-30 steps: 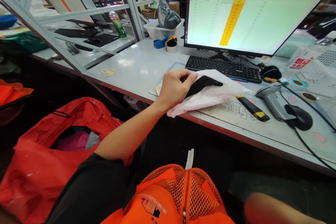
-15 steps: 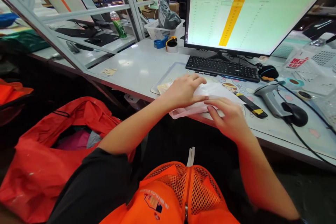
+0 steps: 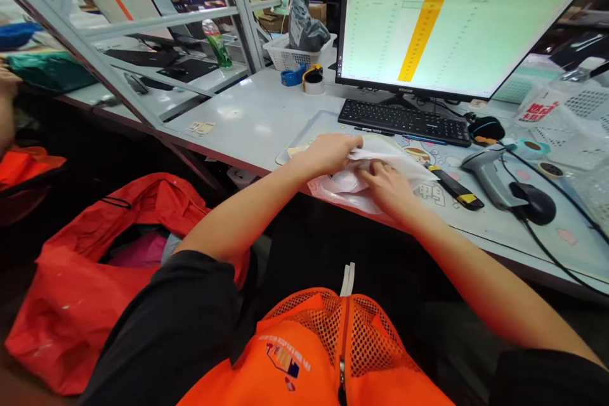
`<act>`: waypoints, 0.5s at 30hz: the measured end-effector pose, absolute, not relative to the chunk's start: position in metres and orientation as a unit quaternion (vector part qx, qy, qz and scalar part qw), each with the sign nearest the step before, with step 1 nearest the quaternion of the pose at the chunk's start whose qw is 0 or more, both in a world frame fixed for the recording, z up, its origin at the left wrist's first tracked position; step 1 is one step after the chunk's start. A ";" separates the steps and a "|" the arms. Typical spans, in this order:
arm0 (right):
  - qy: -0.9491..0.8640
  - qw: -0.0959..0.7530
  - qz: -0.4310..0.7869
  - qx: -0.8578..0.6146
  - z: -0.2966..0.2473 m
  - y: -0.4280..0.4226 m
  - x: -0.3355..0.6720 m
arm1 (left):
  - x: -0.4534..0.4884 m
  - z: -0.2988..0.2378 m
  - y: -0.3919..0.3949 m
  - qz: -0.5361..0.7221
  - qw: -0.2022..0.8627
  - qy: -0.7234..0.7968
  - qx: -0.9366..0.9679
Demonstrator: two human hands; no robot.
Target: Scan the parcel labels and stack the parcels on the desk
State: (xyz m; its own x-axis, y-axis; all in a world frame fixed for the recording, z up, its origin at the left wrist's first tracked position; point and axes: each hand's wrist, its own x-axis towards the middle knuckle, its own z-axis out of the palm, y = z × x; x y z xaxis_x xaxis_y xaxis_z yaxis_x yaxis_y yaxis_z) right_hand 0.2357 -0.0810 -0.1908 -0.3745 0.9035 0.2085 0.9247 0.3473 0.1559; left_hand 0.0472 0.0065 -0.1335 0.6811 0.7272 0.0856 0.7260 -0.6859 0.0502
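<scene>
A crumpled white plastic bag [image 3: 349, 185] lies on the desk mat [image 3: 314, 125] at the front edge of the white desk. My left hand [image 3: 333, 152] grips the bag's upper left part with curled fingers. My right hand [image 3: 387, 185] rests on the bag from the right, fingers bent and pressing into the plastic. The dark item seen earlier inside the bag is hidden now.
Behind the bag are a black keyboard [image 3: 404, 122] and a large monitor [image 3: 457, 19]. A box cutter [image 3: 457, 189], barcode scanner [image 3: 488, 171] and mouse [image 3: 535, 203] lie to the right. A red sack [image 3: 95, 266] sits on the floor at left. Tape rolls [image 3: 311, 79] stand farther back.
My right hand came in and settled on the bag. Both hands have bunched the bag, which lay flatter before, and the dark item inside it has gone out of sight.
</scene>
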 end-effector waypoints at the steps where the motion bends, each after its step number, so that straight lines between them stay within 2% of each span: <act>1: -0.833 0.070 -0.146 -0.529 -0.192 -0.075 0.236 | 0.047 -0.129 0.009 0.043 0.007 0.398 0.917; 5: -0.865 0.223 -0.188 -0.409 -0.199 -0.065 0.245 | 0.038 -0.117 0.012 -0.005 0.037 0.407 0.913; 10: -0.852 0.397 -0.133 -0.313 -0.192 -0.092 0.247 | 0.023 -0.123 0.007 0.001 0.043 0.422 0.906; 13: -0.821 0.479 -0.062 -0.303 -0.179 -0.113 0.237 | 0.019 -0.144 0.009 0.049 0.032 0.423 0.904; 15: -0.752 0.550 -0.027 -0.362 -0.166 -0.116 0.237 | 0.017 -0.162 0.013 0.092 0.021 0.431 0.897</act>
State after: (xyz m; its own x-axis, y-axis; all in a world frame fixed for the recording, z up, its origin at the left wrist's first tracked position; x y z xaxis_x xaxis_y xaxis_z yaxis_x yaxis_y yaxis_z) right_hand 0.2371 -0.1164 -0.1661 -0.1335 0.5142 0.8472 0.5739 0.7371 -0.3569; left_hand 0.0174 0.0130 -0.1616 0.6109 0.7781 0.1464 0.7705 -0.6268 0.1161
